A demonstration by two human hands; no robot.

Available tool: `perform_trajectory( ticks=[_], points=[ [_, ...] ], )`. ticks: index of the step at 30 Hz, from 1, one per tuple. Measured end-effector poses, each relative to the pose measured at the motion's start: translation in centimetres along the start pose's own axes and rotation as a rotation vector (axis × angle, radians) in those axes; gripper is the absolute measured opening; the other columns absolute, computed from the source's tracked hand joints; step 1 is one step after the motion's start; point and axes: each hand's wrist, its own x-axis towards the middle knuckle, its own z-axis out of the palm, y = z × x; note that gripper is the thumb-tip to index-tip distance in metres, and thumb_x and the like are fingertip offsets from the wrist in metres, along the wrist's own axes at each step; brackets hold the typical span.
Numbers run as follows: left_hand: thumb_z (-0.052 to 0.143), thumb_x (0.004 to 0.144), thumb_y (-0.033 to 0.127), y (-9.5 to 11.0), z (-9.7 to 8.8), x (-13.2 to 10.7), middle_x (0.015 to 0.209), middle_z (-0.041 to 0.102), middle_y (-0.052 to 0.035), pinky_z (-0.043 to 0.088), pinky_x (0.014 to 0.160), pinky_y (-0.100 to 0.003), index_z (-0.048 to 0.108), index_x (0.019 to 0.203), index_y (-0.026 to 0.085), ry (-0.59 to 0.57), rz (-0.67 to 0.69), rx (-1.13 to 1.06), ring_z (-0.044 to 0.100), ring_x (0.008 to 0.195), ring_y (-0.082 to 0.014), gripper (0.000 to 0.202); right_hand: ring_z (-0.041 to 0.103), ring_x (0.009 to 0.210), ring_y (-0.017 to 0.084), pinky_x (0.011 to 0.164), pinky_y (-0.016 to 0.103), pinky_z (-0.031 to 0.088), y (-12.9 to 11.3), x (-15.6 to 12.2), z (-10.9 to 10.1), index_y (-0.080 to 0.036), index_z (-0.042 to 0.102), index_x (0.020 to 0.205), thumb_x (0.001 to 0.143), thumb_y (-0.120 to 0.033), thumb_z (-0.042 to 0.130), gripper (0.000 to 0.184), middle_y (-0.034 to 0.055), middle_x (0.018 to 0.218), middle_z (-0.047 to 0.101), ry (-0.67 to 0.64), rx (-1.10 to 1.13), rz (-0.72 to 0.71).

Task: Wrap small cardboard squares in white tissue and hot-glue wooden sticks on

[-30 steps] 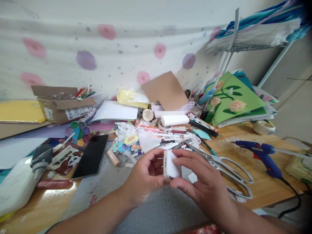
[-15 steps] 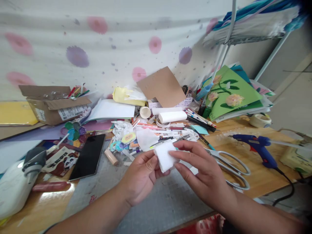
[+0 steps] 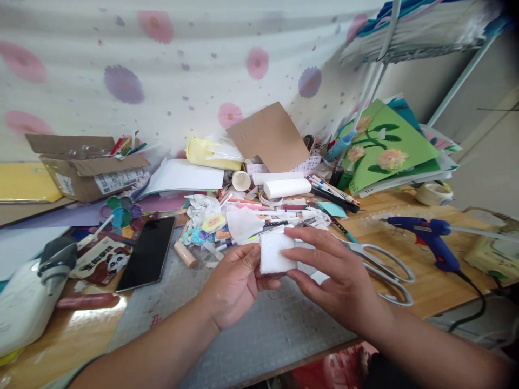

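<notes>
Above the grey cutting mat (image 3: 259,329) a small white square pad (image 3: 275,252) with a quilted, tissue-like surface is held up in front of me. My left hand (image 3: 239,278) pinches its left edge, thumb at the front and fingers curled behind and below. Against its right side and upper corner rest the fingertips of my right hand (image 3: 336,273), the fingers slightly spread. The pad's back is hidden, so its thickness is hard to judge. Right behind my right hand lie large silver-handled scissors (image 3: 389,265).
At right lies a blue glue gun (image 3: 425,232) with its cord. A black phone (image 3: 148,254), a beige stick (image 3: 185,254) and a white bottle (image 3: 24,302) are on the left. Pens and paper scraps (image 3: 243,221) pile up behind my hands, near a cardboard box (image 3: 89,173).
Both hands still hold the white pad, which has turned from tilted to nearly straight. My view has shifted slightly, so the background sits a little higher.
</notes>
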Motion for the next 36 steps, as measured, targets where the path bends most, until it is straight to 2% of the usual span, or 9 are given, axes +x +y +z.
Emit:
perform_trajectory(
  ticks=[6,10,13,15,18,21,26,32,36],
  points=[
    [0.066,0.08,0.027,0.1,0.2,-0.1,0.079,0.071,-0.0044,0.055,0.053,-0.022,0.071,0.089,0.014,0.025,-0.004,0.017,0.064,0.066,-0.0127,0.016,0.058,0.107,0.022,0.091,0.038,0.047,0.4,-0.1,0.0,-0.02,0.065,0.102,0.078,-0.01,0.065,0.026,0.0112,0.119,0.062,-0.006,-0.001,-0.023],
    [0.071,0.074,0.037,0.0,0.0,-0.4,0.095,0.071,-0.0083,0.055,0.07,-0.031,0.07,0.095,0.014,-0.078,0.052,0.069,0.063,0.082,-0.0179,0.032,0.054,0.112,0.023,0.096,0.041,0.044,0.5,-0.4,-0.1,-0.021,0.063,0.104,0.077,-0.005,0.064,0.031,0.0098,0.122,0.06,-0.018,-0.009,-0.041],
    [0.075,0.071,0.027,-0.1,-0.2,-0.4,0.092,0.07,-0.0051,0.051,0.075,-0.028,0.068,0.095,0.016,-0.066,0.101,0.21,0.061,0.084,-0.0157,0.027,0.05,0.118,0.024,0.1,0.042,0.04,0.2,-0.6,-0.2,-0.021,0.062,0.108,0.078,-0.006,0.061,0.034,0.0101,0.128,0.055,-0.045,0.033,-0.025],
    [0.071,0.075,0.023,0.0,-0.2,-0.5,0.088,0.069,-0.0026,0.048,0.074,-0.026,0.068,0.092,0.017,-0.027,0.129,0.328,0.06,0.082,-0.0143,0.018,0.051,0.116,0.024,0.098,0.04,0.042,0.1,-0.8,-0.1,-0.02,0.06,0.112,0.08,-0.012,0.062,0.033,0.0111,0.126,0.055,-0.008,0.101,0.072],
    [0.07,0.075,0.025,0.2,-0.2,-0.6,0.084,0.07,-0.001,0.046,0.073,-0.025,0.068,0.089,0.018,0.004,0.159,0.52,0.061,0.08,-0.0143,0.016,0.06,0.098,0.021,0.081,0.035,0.051,0.3,-0.7,0.4,-0.02,0.06,0.107,0.081,-0.024,0.066,0.027,0.0093,0.107,0.062,0.051,0.232,0.311],
    [0.071,0.073,0.025,0.3,-0.2,-0.6,0.082,0.07,0.0005,0.045,0.072,-0.023,0.068,0.086,0.018,0.008,0.195,0.662,0.061,0.079,-0.0143,0.015,0.062,0.085,0.02,0.068,0.031,0.052,0.5,-0.4,1.1,-0.02,0.063,0.097,0.076,-0.03,0.07,0.024,0.0066,0.093,0.065,0.007,0.33,0.428],
    [0.067,0.076,0.026,0.4,-0.3,-0.9,0.082,0.07,0.0006,0.045,0.073,-0.026,0.068,0.086,0.02,0.021,0.3,0.878,0.062,0.079,-0.0162,0.012,0.06,0.088,0.02,0.076,0.03,0.048,0.5,-0.1,1.5,-0.019,0.067,0.086,0.077,-0.025,0.071,0.012,0.005,0.086,0.064,0.018,0.368,0.359],
    [0.063,0.078,0.026,0.4,-0.3,-1.4,0.075,0.068,0.0006,0.045,0.067,-0.026,0.067,0.081,0.019,0.021,0.413,1.061,0.061,0.071,-0.0163,0.008,0.059,0.081,0.017,0.073,0.028,0.046,0.0,-0.1,1.2,-0.018,0.065,0.083,0.08,-0.023,0.068,0.006,0.0036,0.082,0.061,-0.005,0.366,0.308],
    [0.063,0.079,0.024,0.1,-0.4,-1.2,0.09,0.07,-0.0022,0.048,0.077,-0.03,0.065,0.093,0.021,-0.021,0.464,1.044,0.064,0.085,-0.0189,0.015,0.059,0.081,0.017,0.073,0.028,0.046,0.0,-0.1,1.1,-0.019,0.063,0.085,0.082,-0.022,0.066,0.005,0.0038,0.084,0.062,-0.004,0.359,0.293]
  ],
)
